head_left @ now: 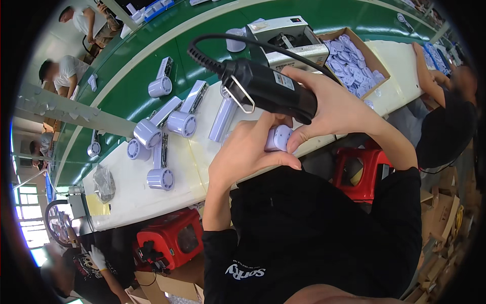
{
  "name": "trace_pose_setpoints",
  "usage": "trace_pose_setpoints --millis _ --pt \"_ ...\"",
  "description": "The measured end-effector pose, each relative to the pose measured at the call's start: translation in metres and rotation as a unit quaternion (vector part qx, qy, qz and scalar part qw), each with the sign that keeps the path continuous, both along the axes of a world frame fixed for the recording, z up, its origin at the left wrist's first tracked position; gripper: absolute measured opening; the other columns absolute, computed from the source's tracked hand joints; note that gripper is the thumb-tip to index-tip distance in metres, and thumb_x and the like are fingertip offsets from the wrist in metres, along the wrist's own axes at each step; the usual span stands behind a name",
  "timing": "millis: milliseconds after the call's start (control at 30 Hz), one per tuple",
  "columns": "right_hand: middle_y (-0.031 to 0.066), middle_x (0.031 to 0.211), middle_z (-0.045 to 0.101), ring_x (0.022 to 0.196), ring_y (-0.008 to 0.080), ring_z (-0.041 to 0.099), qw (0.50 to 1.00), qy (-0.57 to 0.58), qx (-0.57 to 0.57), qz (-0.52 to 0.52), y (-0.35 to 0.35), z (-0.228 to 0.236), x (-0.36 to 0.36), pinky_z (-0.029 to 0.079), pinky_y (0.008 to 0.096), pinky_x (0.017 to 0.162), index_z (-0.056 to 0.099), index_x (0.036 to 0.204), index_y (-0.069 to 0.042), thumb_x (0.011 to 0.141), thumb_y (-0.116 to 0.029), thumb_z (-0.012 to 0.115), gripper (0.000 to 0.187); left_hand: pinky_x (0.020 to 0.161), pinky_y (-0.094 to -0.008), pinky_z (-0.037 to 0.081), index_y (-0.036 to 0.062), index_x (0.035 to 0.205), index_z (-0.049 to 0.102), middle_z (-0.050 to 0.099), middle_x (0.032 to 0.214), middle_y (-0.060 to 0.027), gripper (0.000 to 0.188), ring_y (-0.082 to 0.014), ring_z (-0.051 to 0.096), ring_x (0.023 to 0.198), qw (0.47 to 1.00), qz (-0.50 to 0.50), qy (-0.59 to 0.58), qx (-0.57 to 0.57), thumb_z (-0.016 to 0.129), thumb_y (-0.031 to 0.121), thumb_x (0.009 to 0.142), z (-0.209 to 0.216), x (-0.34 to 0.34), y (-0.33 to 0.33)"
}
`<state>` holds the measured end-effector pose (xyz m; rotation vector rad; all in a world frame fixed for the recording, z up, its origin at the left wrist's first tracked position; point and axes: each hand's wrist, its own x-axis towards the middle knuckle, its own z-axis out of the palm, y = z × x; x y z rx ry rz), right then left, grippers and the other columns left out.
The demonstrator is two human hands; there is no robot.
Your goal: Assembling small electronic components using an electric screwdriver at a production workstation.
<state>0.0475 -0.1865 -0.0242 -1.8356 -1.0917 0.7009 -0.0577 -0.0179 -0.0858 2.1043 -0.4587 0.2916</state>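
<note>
My left hand (242, 152) is closed round a small lavender plastic part (277, 138) with small holes in its face, held just over the bench's near edge. My right hand (336, 106) grips a black corded electric screwdriver (268, 88), which lies tilted above both hands. My right thumb also presses against the lavender part. The screwdriver's tip is hidden. Beside my left hand lies a long lavender handle piece (221, 120). Farther left are several lavender fan-like bodies (182, 124) with round vented heads and open handles showing circuit boards.
A metal-cased machine (291, 43) stands beyond my hands, beside a cardboard box (377, 88) heaped with lavender plastic pieces. A green conveyor (119, 96) runs behind the white bench (129, 200). Red stools (354, 175) are under it. Other people work on both sides.
</note>
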Motion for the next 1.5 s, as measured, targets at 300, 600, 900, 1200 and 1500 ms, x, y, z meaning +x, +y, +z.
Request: trace_pose_setpoints --millis 300,600,900,1200,1500 --pt "0.0079 0.086 0.054 0.070 0.0171 0.056 0.985 0.046 0.143 -0.080 -0.024 -0.017 0.021 0.046 0.0264 0.066 0.045 0.109 0.000 0.062 -0.041 0.079 0.071 0.065 -0.0290 0.049 0.0034 0.110 0.048 0.063 0.086 -0.0109 0.064 -0.0248 0.063 0.072 0.992 -0.012 -0.056 -0.116 0.077 0.039 0.065 -0.017 0.016 -0.021" --pt "0.0052 0.055 0.040 0.038 0.0111 0.035 0.616 0.292 0.680 0.270 0.028 -0.025 0.075 0.033 0.0223 0.037 0.036 0.091 -0.006 0.081 -0.061 0.052 0.058 0.062 -0.0261 0.046 0.0029 0.100 0.047 0.059 0.086 -0.0121 0.043 -0.0137 0.057 0.070 0.894 0.032 -0.153 -0.420 0.069 0.034 0.079 -0.068 0.041 -0.038" --pt "0.0048 0.056 0.044 0.039 0.0106 0.037 0.869 -0.050 0.427 -0.244 0.029 -0.027 0.034 0.036 0.0220 0.039 0.040 0.089 -0.005 0.076 -0.069 0.050 0.065 0.058 -0.0228 0.044 0.0025 0.098 0.047 0.060 0.087 -0.0118 0.043 -0.0113 0.054 0.066 0.889 0.037 -0.145 -0.433 0.068 0.034 0.080 -0.069 0.038 -0.039" --pt "0.0027 0.054 0.039 0.039 0.0101 0.034 0.881 -0.016 0.430 -0.198 0.020 -0.047 0.042 0.033 0.0237 0.039 0.038 0.084 -0.007 0.075 -0.076 0.038 0.070 0.059 -0.0269 0.046 0.0036 0.102 0.041 0.057 0.084 -0.0163 0.051 -0.0178 0.055 0.066 0.916 0.059 -0.110 -0.382 0.060 0.047 0.082 -0.067 0.040 -0.040" --pt "-0.0019 0.054 0.039 0.038 0.0071 0.036 0.876 0.092 0.461 -0.109 0.002 -0.036 0.022 0.031 0.0205 0.036 0.040 0.085 -0.010 0.070 -0.082 0.038 0.073 0.067 -0.0225 0.046 0.0030 0.099 0.048 0.061 0.091 -0.0096 0.040 -0.0121 0.057 0.076 0.894 0.050 -0.129 -0.427 0.072 0.027 0.077 -0.078 0.043 -0.039"
